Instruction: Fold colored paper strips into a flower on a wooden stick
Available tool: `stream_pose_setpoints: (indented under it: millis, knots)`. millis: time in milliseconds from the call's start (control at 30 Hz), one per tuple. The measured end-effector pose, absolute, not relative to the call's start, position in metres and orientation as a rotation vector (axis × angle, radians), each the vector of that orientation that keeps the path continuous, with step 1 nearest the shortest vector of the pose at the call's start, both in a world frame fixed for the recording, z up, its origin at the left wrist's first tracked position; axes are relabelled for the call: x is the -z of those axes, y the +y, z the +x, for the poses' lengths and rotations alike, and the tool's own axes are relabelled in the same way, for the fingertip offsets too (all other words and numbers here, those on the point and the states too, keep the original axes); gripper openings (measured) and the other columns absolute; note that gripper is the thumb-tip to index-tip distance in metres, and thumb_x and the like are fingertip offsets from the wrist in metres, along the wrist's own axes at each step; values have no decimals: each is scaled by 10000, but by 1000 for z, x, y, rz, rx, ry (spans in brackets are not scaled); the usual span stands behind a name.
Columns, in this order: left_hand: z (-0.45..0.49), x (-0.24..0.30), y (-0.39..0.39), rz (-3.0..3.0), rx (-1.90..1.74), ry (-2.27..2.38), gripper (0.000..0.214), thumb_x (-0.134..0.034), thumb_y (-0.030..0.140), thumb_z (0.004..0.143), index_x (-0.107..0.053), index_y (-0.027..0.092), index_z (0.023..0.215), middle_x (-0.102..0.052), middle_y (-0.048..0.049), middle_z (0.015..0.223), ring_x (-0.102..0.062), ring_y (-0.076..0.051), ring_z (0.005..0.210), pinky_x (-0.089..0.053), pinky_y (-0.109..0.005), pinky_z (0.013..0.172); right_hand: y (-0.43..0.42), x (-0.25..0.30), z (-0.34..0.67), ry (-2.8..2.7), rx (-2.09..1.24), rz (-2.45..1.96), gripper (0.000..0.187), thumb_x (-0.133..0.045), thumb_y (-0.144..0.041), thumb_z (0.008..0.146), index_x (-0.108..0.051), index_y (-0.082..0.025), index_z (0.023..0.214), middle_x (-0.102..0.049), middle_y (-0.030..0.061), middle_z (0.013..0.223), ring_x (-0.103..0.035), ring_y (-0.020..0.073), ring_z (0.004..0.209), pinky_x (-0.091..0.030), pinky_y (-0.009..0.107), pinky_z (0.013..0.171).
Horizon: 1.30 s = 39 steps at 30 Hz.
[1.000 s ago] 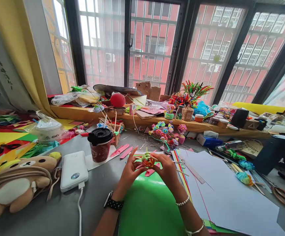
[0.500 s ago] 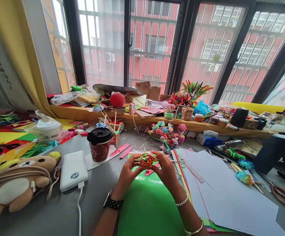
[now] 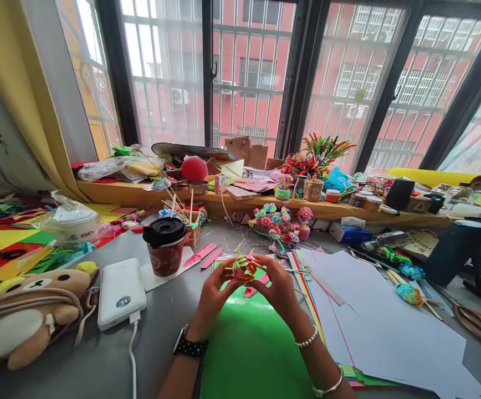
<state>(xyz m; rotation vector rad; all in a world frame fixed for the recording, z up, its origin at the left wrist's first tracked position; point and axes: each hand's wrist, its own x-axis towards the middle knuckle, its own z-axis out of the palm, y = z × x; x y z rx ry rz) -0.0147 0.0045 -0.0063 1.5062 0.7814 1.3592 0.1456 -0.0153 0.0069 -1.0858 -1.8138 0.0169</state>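
Observation:
A small folded paper ornament (image 3: 241,269) in red, green and yellow sits between both my hands, held just above a bright green sheet (image 3: 251,349). My left hand (image 3: 212,293), with a black watch on its wrist, pinches the ornament's left side. My right hand (image 3: 279,288), with pearl bracelets on the wrist, grips its right side with curled fingers. Pink paper strips (image 3: 205,255) lie on the grey table beyond the hands.
To the left stand a lidded coffee cup (image 3: 164,246), a white power bank (image 3: 121,290) with its cable, and a plush bear (image 3: 24,316). White paper sheets (image 3: 384,327) lie to the right. Paper flowers (image 3: 280,221) and craft clutter fill the window ledge (image 3: 240,202).
Both hands have turned the ornament between the fingers and shifted slightly left. The view has tilted down a little.

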Motion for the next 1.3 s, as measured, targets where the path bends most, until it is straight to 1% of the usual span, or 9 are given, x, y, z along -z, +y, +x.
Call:
stream_pose_setpoints:
  millis: [100,267,433,667,867,967,1100,1200,1300]
  knots:
    - [-15,7,4,1454,-1359,762,445,-653,267,663,-526,166,1078,-638,-75,935,-589,-217,873,-469,-345,793,-16,-8,148,-1789,-81,-1073,477,-673,-295,671,-486,-208,1102,-629,79,1009,-592,209,897,-490,330,737]
    - [-15,9,5,1438,-1382,746,469,-667,282,639,-546,172,1078,-632,-72,960,-587,-217,864,-473,-347,791,-19,-14,149,-1771,-73,-1044,262,-636,-314,710,-582,-205,942,-660,47,856,-602,187,788,-484,309,684]
    - [-14,11,6,1515,-1440,876,430,-682,289,612,-593,198,1023,-617,-55,992,-585,-201,822,-476,-339,788,-19,-13,147,-1768,-13,-1031,180,-586,-338,751,-623,-197,857,-658,37,767,-588,174,718,-466,290,624]
    - [-14,5,3,1525,-1393,879,293,-660,338,629,-633,177,873,-625,-67,955,-575,-228,874,-466,-317,767,-19,-11,146,-1737,-15,-1086,186,-581,-366,750,-632,-187,758,-641,28,677,-574,168,649,-455,277,577]
    - [-15,3,2,1439,-1336,952,336,-566,464,680,-656,152,769,-664,-48,749,-596,-215,745,-439,-304,708,-23,-19,151,-1762,-115,-1025,234,-606,-336,736,-614,-220,939,-668,35,846,-606,157,701,-481,264,604]
    - [-15,4,4,1428,-1303,1009,386,-530,506,687,-654,140,692,-640,-37,623,-595,-206,665,-432,-295,659,-22,-19,153,-1794,-88,-997,147,-574,-310,766,-643,-217,856,-669,20,755,-598,147,674,-475,251,589]
    - [-14,3,3,1427,-1332,1055,409,-529,534,669,-632,143,608,-614,-26,557,-581,-192,600,-421,-277,598,-18,-16,154,-1773,-73,-1042,168,-570,-341,765,-646,-191,761,-635,17,648,-565,140,594,-441,229,506]
    - [-14,3,2,1457,-1343,1027,356,-577,504,641,-625,151,638,-615,-17,586,-584,-187,624,-430,-273,611,-18,-15,155,-1734,-84,-1063,218,-551,-374,772,-632,-182,710,-627,26,638,-566,146,589,-430,230,499]
    - [-12,6,5,1441,-1332,1021,314,-661,418,597,-601,157,762,-623,-13,669,-595,-188,682,-442,-280,653,-19,-16,155,-1690,-58,-1060,237,-536,-380,782,-623,-179,691,-624,29,636,-567,151,592,-431,238,518]
